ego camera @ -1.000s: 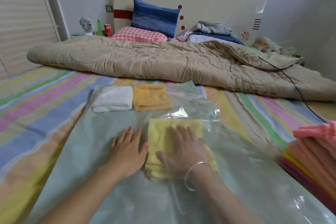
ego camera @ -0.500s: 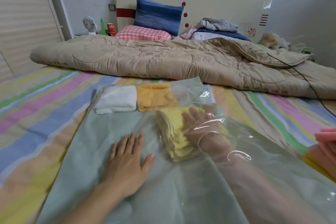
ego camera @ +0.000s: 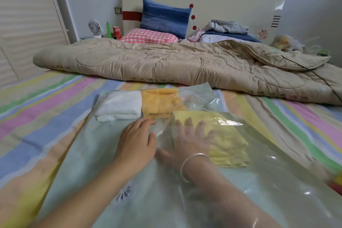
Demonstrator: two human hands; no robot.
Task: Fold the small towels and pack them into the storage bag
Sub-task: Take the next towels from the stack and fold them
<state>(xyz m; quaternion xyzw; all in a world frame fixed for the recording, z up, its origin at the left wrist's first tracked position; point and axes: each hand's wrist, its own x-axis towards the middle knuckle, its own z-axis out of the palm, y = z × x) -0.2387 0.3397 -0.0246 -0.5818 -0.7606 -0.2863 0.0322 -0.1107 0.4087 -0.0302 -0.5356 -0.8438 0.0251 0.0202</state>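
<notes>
Lying inside the storage bag, right of the frame's centre, the folded yellow towel is seen through the clear film. A folded white towel and an orange towel are packed side by side and touching at the bag's far end, above centre; the yellow towel's far left corner lies just beside the orange one.

The yellow towel is judged to be light, soft and limp. Its layers can be expected to slide apart if it is dragged by one edge, so it is best moved under a flat palm laid over the whole stack, or taken by the folded edge with the layers pinched together. The bag's film is judged thin and slippery, and likely to cling and wrinkle, so it needs to be held down while anything is slid inside.

The right hand, a bracelet on its wrist, is reached into the bag under the film, palm down, its fingers spread flat over the towel's near left part; nothing is pinched. The left hand is laid flat on top of the bag at centre frame, fingers straight and close together, apparently pressing the film to the striped sheet.
</notes>
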